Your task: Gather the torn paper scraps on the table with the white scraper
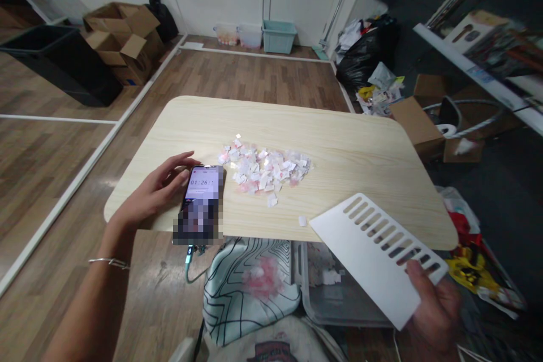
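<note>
My left hand (pixel 163 186) lies at the table's left side with its fingers stretched out, touching or very close to the left edge of a phone (pixel 206 184). The phone shows a running timer; its lower part is pixelated, and a green cable (pixel 189 263) is plugged into its bottom. My right hand (pixel 432 305) grips a flat white slotted scraper (pixel 360 254) by its slotted edge, tilted over the table's front right edge. A heap of small white and pinkish paper scraps (pixel 265 169) lies mid-table, and a single scrap (pixel 302 221) sits near the scraper's corner.
Below the pale wooden table (pixel 360 153) is a grey plastic tub (pixel 348 311) with scraps in it, beside a pale green patterned cloth (pixel 229 300). A black bin (pixel 63 62) and cardboard boxes (pixel 123 39) stand left; bags (pixel 369 56) and a shelf (pixel 487 70) are right.
</note>
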Tool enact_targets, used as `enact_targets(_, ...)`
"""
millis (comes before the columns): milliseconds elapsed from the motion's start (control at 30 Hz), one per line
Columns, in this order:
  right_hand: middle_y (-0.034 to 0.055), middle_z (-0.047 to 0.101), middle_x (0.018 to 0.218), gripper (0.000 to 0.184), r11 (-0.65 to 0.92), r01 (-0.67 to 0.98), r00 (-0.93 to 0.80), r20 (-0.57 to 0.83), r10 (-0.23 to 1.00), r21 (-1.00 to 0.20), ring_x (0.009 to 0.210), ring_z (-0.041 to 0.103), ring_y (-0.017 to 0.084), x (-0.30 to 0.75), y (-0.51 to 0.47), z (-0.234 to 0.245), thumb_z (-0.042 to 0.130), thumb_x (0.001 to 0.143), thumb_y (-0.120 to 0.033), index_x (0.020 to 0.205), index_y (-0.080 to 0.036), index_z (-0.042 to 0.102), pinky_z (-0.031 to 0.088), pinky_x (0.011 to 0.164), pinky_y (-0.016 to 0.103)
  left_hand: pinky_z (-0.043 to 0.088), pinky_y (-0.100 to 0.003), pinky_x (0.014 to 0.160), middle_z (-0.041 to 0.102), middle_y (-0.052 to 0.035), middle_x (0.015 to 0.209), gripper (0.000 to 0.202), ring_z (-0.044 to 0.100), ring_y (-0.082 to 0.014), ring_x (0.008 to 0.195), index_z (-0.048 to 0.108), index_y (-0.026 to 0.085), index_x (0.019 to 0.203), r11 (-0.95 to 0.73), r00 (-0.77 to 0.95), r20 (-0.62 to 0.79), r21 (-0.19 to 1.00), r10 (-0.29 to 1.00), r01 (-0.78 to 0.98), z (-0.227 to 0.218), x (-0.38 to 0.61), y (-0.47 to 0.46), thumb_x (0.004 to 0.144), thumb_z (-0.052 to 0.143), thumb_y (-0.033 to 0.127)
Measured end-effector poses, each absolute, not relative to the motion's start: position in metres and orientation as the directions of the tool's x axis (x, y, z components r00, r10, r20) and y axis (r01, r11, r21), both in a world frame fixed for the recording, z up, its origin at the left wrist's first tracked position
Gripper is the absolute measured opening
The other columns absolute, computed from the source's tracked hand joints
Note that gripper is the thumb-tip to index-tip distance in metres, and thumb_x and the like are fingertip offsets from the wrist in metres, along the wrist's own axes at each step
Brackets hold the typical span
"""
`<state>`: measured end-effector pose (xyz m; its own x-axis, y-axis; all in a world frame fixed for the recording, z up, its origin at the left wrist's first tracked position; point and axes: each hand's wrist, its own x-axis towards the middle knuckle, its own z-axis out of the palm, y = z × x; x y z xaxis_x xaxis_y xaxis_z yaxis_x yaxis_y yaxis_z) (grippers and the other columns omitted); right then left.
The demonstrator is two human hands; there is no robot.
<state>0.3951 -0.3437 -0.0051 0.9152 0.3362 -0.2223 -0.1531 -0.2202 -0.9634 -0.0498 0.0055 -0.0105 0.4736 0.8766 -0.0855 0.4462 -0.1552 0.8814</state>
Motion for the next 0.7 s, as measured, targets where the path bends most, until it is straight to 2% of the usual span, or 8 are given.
enact_targets(100, 0.01, 0.083, 0.077, 0.061, -0.208, -0.155, 0.895, -0.226, 0.384, -0.966, 0.063, 0.079, 0.029, 0.393, -0.343, -0.007, 0.114, 0.057, -0.07, 0.077, -0.021, 0.085, 0.067, 0.056, 0.036, 0.065, -0.051, 0.125, 0.079, -0.012, 0.164, 0.066, 0.075, -0.0383, 0.149, 0.067, 0.03, 0.164, -0.098, 0.421, -0.109, 0.892, 0.901, 0.442, -0.007, -0.043, -0.001, 0.113, 0.072, 0.072)
enact_targets(267, 0.0098, 0.083, 0.077, 0.064, -0.235, -0.119, 0.881, -0.212, 0.423, -0.965, 0.065, 0.079, 0.03, 0.394, -0.347, -0.008, 0.112, 0.061, -0.075, 0.078, -0.02, 0.084, 0.065, 0.056, 0.036, 0.056, -0.058, 0.137, 0.081, -0.0152, 0.162, 0.068, 0.07, -0.0415, 0.158, 0.072, 0.024, 0.153, -0.12, 0.401, -0.095, 0.871, 0.911, 0.477, 0.001, -0.04, -0.002, 0.111, 0.071, 0.077)
enact_targets(433, 0.0095, 0.083, 0.077, 0.063, -0.259, -0.133, 0.87, -0.238, 0.433, -0.957, 0.064, 0.076, 0.026, 0.397, -0.354, -0.012, 0.111, 0.064, -0.074, 0.082, -0.019, 0.086, 0.064, 0.057, 0.035, 0.057, -0.056, 0.135, 0.081, -0.0143, 0.162, 0.074, 0.069, -0.0427, 0.158, 0.074, 0.024, 0.147, -0.101, 0.384, -0.107, 0.869, 0.917, 0.484, 0.005, -0.038, -0.004, 0.105, 0.074, 0.084)
enact_targets(600, 0.0134, 0.086, 0.083, 0.061, -0.245, -0.094, 0.853, -0.205, 0.48, -0.965, 0.072, 0.083, 0.035, 0.395, -0.338, -0.02, 0.108, 0.066, -0.073, 0.084, -0.02, 0.084, 0.069, 0.064, 0.044, 0.061, -0.053, 0.132, 0.08, -0.016, 0.164, 0.073, 0.072, -0.0417, 0.155, 0.073, 0.022, 0.148, -0.086, 0.396, -0.117, 0.884, 0.911, 0.459, 0.004, -0.037, -0.004, 0.106, 0.077, 0.081)
enact_targets(700, 0.0116, 0.083, 0.075, 0.061, -0.237, -0.089, 0.837, -0.201, 0.509, -0.968, 0.062, 0.077, 0.031, 0.387, -0.318, -0.021, 0.105, 0.066, -0.075, 0.081, -0.021, 0.082, 0.062, 0.055, 0.041, 0.062, -0.054, 0.13, 0.081, -0.0142, 0.162, 0.072, 0.073, -0.0426, 0.153, 0.074, 0.025, 0.146, -0.078, 0.394, -0.121, 0.888, 0.911, 0.454, 0.003, -0.039, -0.003, 0.104, 0.079, 0.082)
